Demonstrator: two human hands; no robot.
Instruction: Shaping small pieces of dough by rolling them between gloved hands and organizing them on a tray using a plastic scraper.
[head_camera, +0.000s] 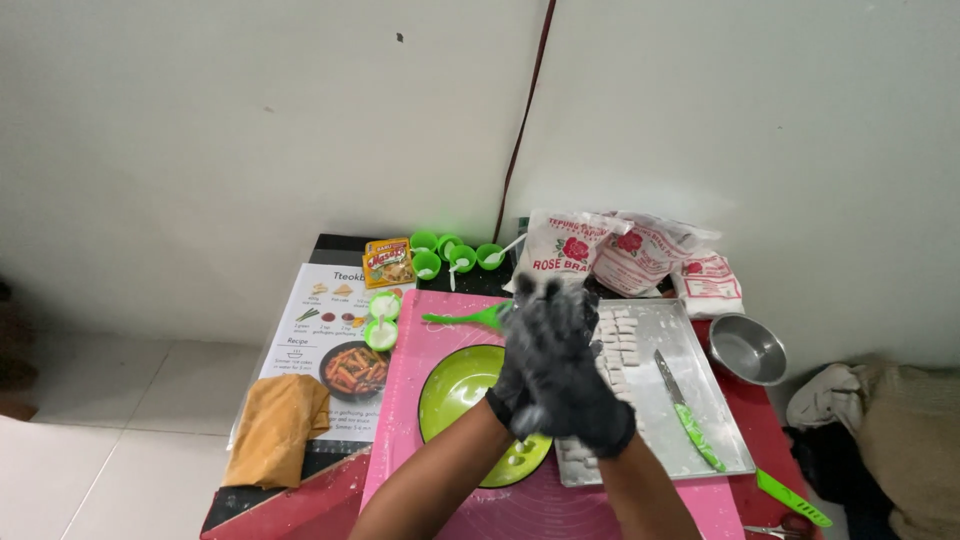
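Observation:
My left hand (527, 345) and my right hand (588, 400), both in black gloves dusted with white flour, are pressed together palm to palm and blurred. They hover over the right side of a green bowl (450, 390) and the left edge of a metal tray (700, 350). Whatever sits between the palms is hidden. On the tray lie rows of several small white dough pieces (620, 335) and a knife with a green handle (687, 407). The bowl rests on a pink mat (400, 430).
A green spatula (465, 318) lies behind the bowl. Flour bags (610, 255) and small green cups (450, 252) stand at the back. A steel bowl (747, 348) is right of the tray. On the left are a recipe sheet (310, 330) and a tan cloth (277, 428).

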